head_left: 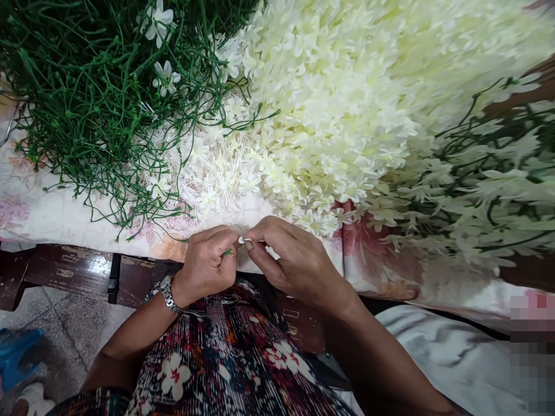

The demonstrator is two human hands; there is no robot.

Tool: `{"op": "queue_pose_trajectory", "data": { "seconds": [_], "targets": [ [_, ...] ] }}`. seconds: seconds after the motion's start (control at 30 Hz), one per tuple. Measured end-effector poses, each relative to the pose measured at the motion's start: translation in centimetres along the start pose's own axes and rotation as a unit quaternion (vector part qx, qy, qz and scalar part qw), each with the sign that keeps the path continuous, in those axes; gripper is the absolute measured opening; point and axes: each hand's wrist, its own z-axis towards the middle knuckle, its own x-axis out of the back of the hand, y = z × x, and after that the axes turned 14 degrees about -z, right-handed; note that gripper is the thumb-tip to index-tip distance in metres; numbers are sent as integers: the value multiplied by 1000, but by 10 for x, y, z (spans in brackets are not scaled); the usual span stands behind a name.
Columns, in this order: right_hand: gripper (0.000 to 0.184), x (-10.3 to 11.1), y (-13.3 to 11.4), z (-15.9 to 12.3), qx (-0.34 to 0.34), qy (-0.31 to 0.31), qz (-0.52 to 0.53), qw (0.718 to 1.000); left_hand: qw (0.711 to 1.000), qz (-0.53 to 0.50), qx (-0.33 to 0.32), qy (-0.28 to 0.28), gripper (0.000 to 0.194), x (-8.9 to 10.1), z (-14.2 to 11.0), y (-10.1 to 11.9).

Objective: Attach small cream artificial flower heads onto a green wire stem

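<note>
Your left hand (pixel 211 263) is curled into a loose fist around a green stem (pixel 228 252), a short bit of which shows at your thumb. Your right hand (pixel 297 260) pinches a small white piece (pixel 241 240) between thumb and forefinger, its other fingers bent inward. The 2 hands meet at that piece, just above the near edge of the table (pixel 82 268). A metal watch (pixel 169 294) circles your left wrist, and your patterned dress (pixel 208 352) fills the near middle.

Beyond your knuckles, a floral cloth (pixel 65 216) covers the tabletop. Thin white strands (pixel 212 162) lie heaped on it in the middle, with a tangle of green stems (pixel 99 98) to the far left; 2 white flowers (pixel 166 78) sit among the green. A broad mound of cream blossoms (pixel 333 110) spreads across the far right. Nearer on the right, white-petaled sprays (pixel 489 190) lie bunched, partly blurred. At the near left, a black strap (pixel 113 280) hangs at the table's edge, above a tiled floor (pixel 65 323) with a blue object (pixel 19 355).
</note>
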Motion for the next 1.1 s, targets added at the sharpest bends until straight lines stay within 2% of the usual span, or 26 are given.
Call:
{"op": "queue_pose_trajectory", "data": {
  "seconds": [0.1, 0.23, 0.33, 0.57, 0.77, 1.1],
  "targets": [
    [11, 7, 0, -2, -6, 3, 27, 1000, 999, -32, 14, -11, 16, 2, -1, -1],
    [28, 21, -1, -5, -27, 42, 20, 999, 998, -57, 17, -6, 15, 5, -3, -2],
    [27, 24, -2, -6, -16, 67, 6, 998, 998, -65, 17, -12, 16, 5, -4, -3],
    [15, 12, 0, -5, 29, 41, -21, 999, 999, -39, -13, -18, 15, 2, -5, -3],
    [11, 6, 2, -6, 26, 44, -37, 998, 999, 16, -36, -26, 16, 0, -4, -2],
    [13, -1, 0, -4, 4, 47, 6, 999, 997, 63, -35, 7, 16, -5, -2, -3]
  ]
}}
